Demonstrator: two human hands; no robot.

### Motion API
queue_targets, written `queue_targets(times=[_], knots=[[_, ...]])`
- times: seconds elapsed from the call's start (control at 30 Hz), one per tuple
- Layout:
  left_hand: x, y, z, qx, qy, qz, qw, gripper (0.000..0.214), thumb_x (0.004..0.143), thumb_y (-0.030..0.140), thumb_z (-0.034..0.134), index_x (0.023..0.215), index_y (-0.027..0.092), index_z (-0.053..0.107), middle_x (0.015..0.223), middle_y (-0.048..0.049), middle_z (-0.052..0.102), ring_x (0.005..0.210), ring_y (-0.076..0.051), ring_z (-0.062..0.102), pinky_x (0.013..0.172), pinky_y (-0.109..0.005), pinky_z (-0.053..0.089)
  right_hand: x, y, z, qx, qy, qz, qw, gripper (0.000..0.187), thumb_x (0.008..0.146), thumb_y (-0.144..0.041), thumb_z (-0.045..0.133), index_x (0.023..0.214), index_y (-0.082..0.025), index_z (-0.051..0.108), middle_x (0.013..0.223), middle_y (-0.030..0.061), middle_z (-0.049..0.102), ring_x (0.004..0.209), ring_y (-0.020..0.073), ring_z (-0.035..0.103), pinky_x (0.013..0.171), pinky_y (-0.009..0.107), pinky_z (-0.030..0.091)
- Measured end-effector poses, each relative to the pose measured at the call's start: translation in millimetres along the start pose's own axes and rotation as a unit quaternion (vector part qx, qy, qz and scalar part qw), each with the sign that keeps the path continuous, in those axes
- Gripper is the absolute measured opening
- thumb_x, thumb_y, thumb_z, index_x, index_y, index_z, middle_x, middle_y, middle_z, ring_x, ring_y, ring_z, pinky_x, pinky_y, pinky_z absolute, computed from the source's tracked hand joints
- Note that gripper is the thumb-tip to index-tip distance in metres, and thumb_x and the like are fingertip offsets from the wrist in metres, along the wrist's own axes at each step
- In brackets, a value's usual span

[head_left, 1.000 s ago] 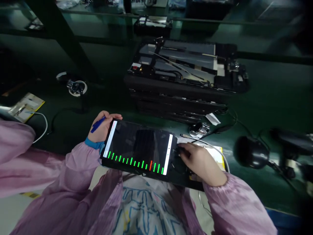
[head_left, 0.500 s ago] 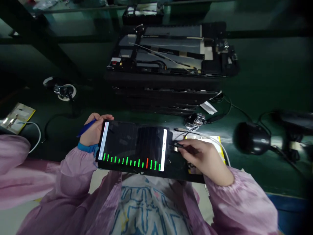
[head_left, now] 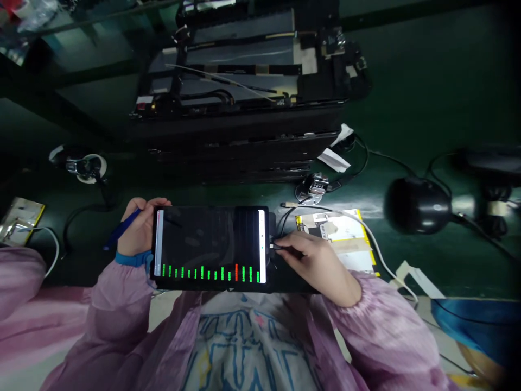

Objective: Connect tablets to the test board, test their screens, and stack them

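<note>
A tablet screen point(head_left: 211, 239) lies in front of me, lit, with a row of green bars and one red bar along its near side. My left hand point(head_left: 138, 228) is closed at its left end, with a blue pen point(head_left: 124, 228) tucked in the fingers; a blue band circles that wrist. At the right end, my right hand point(head_left: 313, 260) pinches a small black cable plug point(head_left: 275, 246) close against the tablet's edge. Whether the plug sits inside the port cannot be made out.
Behind the tablet rises a stack of opened device panels point(head_left: 240, 130). A yellow-edged battery pack point(head_left: 345, 233) and a white cable point(head_left: 372, 244) lie to the right, near a metal stand point(head_left: 313, 187) and a round black object point(head_left: 419, 205). Another person's pink sleeve point(head_left: 36, 315) is at left.
My right hand has brought the plug left, up to the tablet's right edge. The view has shifted, so most things appear further left. My left hand keeps its hold.
</note>
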State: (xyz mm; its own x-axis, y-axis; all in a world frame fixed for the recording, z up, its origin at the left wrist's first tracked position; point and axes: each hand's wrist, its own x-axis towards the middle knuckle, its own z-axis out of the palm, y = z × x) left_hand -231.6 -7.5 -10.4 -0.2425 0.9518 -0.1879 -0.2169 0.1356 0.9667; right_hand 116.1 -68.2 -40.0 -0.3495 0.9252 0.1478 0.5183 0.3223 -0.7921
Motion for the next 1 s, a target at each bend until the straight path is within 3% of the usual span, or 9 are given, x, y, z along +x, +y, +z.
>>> queue_targets(times=[0.13, 0.4, 0.63, 0.73, 0.8, 0.87, 0.93, 0.97, 1.0], knots=[[0.8, 0.0, 1.0, 0.002, 0.002, -0.003, 1.0, 0.024, 0.071, 0.017, 0.072, 0.072, 0.023, 0.048, 0.083, 0.0033, 0.073, 0.084, -0.019, 0.067, 0.072, -0.033, 0.057, 0.9, -5.0, 0.8, -0.019, 0.007, 0.004, 1.0, 0.017, 0.088, -0.012, 0.051, 0.09, -0.019, 0.067, 0.082, 0.0051, 0.069, 0.071, 0.0151, 0.067, 0.062, 0.026, 0.054], [-1.5, -3.2, 6.7, 0.004, 0.015, 0.025, 1.0, 0.034, 0.066, 0.022, 0.079, 0.074, 0.022, 0.046, 0.082, -0.002, 0.072, 0.082, -0.018, 0.069, 0.075, -0.029, 0.058, 6.9, -4.9, -3.0, 0.014, -0.023, 0.006, 1.0, 0.015, 0.087, -0.012, 0.055, 0.085, -0.019, 0.068, 0.078, 0.0039, 0.067, 0.07, 0.0153, 0.065, 0.063, 0.026, 0.053], [-7.5, -4.9, 5.5, 0.013, 0.022, 0.037, 0.999, 0.028, 0.073, 0.021, 0.073, 0.077, 0.022, 0.046, 0.084, -0.0033, 0.071, 0.082, -0.019, 0.068, 0.074, -0.03, 0.055, 10.0, -11.1, 4.5, -0.003, -0.043, -0.004, 0.999, 0.015, 0.086, -0.009, 0.055, 0.078, -0.018, 0.065, 0.074, 0.0038, 0.065, 0.066, 0.0152, 0.064, 0.06, 0.026, 0.052], [-9.4, -1.9, 4.7, 0.007, 0.034, 0.025, 0.999, 0.027, 0.072, 0.021, 0.072, 0.077, 0.021, 0.045, 0.084, -0.0037, 0.071, 0.083, -0.019, 0.068, 0.073, -0.029, 0.055, 15.0, -15.6, -13.3, -0.017, -0.101, -0.001, 0.995, 0.016, 0.083, -0.008, 0.056, 0.085, -0.019, 0.067, 0.079, 0.0042, 0.069, 0.069, 0.0158, 0.067, 0.064, 0.026, 0.054], [-10.2, 0.8, 4.0, 0.008, 0.046, 0.01, 0.999, 0.029, 0.072, 0.023, 0.073, 0.076, 0.021, 0.044, 0.085, -0.0034, 0.071, 0.083, -0.02, 0.068, 0.071, -0.029, 0.055, 29.9, -8.1, -42.3, -0.003, -0.133, 0.018, 0.991, 0.015, 0.085, -0.015, 0.057, 0.093, -0.02, 0.068, 0.083, 0.0041, 0.071, 0.068, 0.0152, 0.067, 0.063, 0.026, 0.054], [-11.0, 3.3, 2.7, 0.008, 0.049, -0.009, 0.999, 0.031, 0.072, 0.026, 0.073, 0.077, 0.021, 0.043, 0.086, -0.0028, 0.071, 0.085, -0.02, 0.067, 0.07, -0.028, 0.054, 60.9, 10.6, -80.4, 0.007, -0.079, 0.058, 0.995, 0.016, 0.088, -0.029, 0.058, 0.097, -0.02, 0.067, 0.085, 0.0053, 0.071, 0.066, 0.0149, 0.066, 0.059, 0.026, 0.053], [-11.9, 4.9, 0.6, 0.0, 0.043, -0.028, 0.999, 0.032, 0.073, 0.028, 0.073, 0.077, 0.021, 0.043, 0.088, -0.0027, 0.071, 0.086, -0.02, 0.067, 0.07, -0.028, 0.054, 108.5, 36.5, -116.7, -0.033, 0.097, 0.098, 0.99, 0.025, 0.089, -0.041, 0.055, 0.089, -0.018, 0.066, 0.077, 0.0058, 0.067, 0.063, 0.0151, 0.062, 0.058, 0.028, 0.051], [-12.5, 5.3, -0.7, -0.004, 0.038, -0.036, 0.999, 0.032, 0.073, 0.03, 0.074, 0.077, 0.021, 0.043, 0.089, -0.0028, 0.071, 0.086, -0.02, 0.067, 0.07, -0.028, 0.053, 136.3, 49.4, -130.3, -0.082, 0.161, 0.111, 0.977, 0.032, 0.09, -0.047, 0.053, 0.087, -0.018, 0.065, 0.072, 0.0057, 0.065, 0.061, 0.0146, 0.06, 0.057, 0.028, 0.05], [-13.1, 5.6, -2.0, -0.007, 0.035, -0.042, 0.998, 0.033, 0.073, 0.03, 0.074, 0.077, 0.021, 0.043, 0.089, -0.003, 0.071, 0.086, -0.019, 0.066, 0.07, -0.028, 0.053, 164.4, 60.8, -139.6, -0.107, 0.183, 0.109, 0.971, 0.037, 0.089, -0.05, 0.053, 0.089, -0.016, 0.065, 0.072, 0.0065, 0.063, 0.061, 0.0148, 0.058, 0.057, 0.029, 0.049]])
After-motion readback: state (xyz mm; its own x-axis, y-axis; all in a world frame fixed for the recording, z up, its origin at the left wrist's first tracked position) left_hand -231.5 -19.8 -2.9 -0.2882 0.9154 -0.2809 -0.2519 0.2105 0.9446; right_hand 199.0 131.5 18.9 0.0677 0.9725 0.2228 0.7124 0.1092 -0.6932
